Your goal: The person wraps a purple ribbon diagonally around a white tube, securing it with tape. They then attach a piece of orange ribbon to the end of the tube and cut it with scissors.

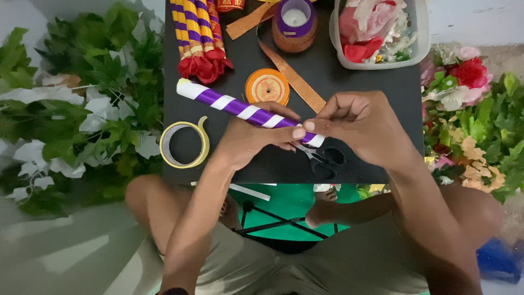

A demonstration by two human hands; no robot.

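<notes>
A white stick wound with purple ribbon [229, 104] lies slanted over a small black table [355, 76]. My left hand [256, 136] grips the stick near its lower right end. My right hand [360, 125] pinches that same end between thumb and fingers. Black scissors [323, 158] lie on the table just below both hands. An orange ribbon spool [266, 86] sits right behind the stick.
A roll of yellow tape [184, 145] lies at the table's left edge. A bundle of purple-and-yellow wrapped sticks [197, 38], a purple spool [295, 22] with loose gold ribbon [295, 79] and a plastic tub of fabric flowers [379, 30] stand behind. Artificial leaves [82, 109] and flowers [469, 104] flank the table.
</notes>
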